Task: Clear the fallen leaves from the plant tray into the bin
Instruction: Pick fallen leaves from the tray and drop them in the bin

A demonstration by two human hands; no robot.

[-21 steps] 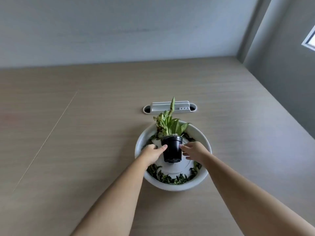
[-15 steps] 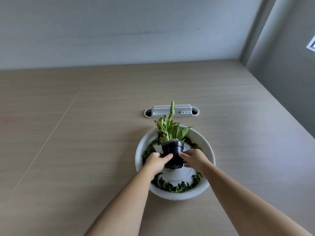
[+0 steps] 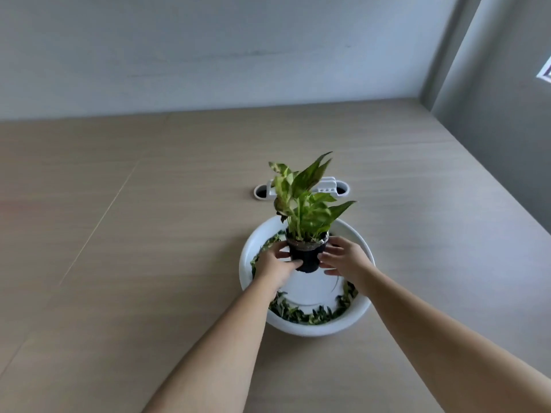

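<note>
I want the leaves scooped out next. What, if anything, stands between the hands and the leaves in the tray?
The pot, held by both the left hand and right hand over the tray. The leaves ringing the tray lie otherwise uncovered. No bin is visible.

From my remote seat: a round plant tray [image 3: 307, 330] sits on the table [image 3: 119, 234], right of centre. Fallen leaves [image 3: 301, 315] lie in a ring inside its wall, thickest along the near side. A potted plant [image 3: 307, 251] is above the tray's far half, the left hand [image 3: 275, 265] on its left side, the right hand [image 3: 344, 259] on its right. Behind the tray, a cable grommet [image 3: 301, 190] is set into the tabletop. A wall [image 3: 208, 49] stands beyond the table's far edge.
</note>
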